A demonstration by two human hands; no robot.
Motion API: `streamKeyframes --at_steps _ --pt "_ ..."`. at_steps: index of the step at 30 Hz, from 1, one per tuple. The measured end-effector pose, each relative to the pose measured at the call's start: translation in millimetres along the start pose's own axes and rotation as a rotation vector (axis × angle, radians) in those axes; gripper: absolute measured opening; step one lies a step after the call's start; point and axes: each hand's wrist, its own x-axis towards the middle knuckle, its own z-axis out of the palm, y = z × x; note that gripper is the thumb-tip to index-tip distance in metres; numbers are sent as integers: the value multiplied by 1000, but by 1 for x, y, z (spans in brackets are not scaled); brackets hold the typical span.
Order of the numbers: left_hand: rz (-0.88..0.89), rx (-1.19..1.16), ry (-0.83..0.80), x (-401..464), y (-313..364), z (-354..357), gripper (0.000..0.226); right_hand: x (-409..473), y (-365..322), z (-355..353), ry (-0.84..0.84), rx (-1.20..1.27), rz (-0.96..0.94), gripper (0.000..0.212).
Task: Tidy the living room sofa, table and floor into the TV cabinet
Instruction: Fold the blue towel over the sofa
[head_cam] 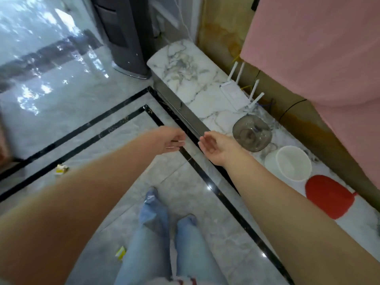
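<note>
Both forearms fill the bottom of my view, stretched out over my jeans (152,239) and the grey floor (115,138). My left hand (171,140) is curled, pinching what look like two thin white sticks (178,141); they're too small to name for sure. My right hand (213,146) is turned palm up, fingers loosely bent, holding nothing, just beside the left one and not touching it.

Past the hands runs the front edge of the TV cabinet (197,83), its marble top carrying a white router (234,95), a smoky glass bowl (252,133), a white bowl (293,162) and something flat and red (329,195) near the right edge. A pink cloth (320,46) hangs above it. A dark standing unit (125,36) sits at the cabinet's far end.

I reckon I'm carrying these sticks to the cabinet. To do it well, I keep the pinch firm, since things this thin slip easily, and use the free right hand to open the cabinet or cup underneath.

Scraps remain on the floor: a yellow-and-white wrapper (61,169) off to my left, another yellow piece (121,252) by my leg. Those come next, I'd say.
</note>
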Motion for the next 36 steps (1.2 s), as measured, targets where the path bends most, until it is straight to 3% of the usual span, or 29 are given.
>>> streamKeyframes --at_steps 8,20,28,34,36 --pt "45 -259 191 -73 -64 -94 9 -32 81 91 -128 -338 158 12" --pt "68 -616 500 -156 -180 -298 5 -75 258 281 -346 -839 159 12" --pt "63 -778 569 -182 -243 -396 8 -80 374 354 -338 -1020 95 27" --pt "53 -873 593 -198 -273 -456 10 -92 420 411 -412 -1090 149 13" --pt "80 -898 607 -202 -277 -475 21 -91 433 434 -415 -1162 144 13"
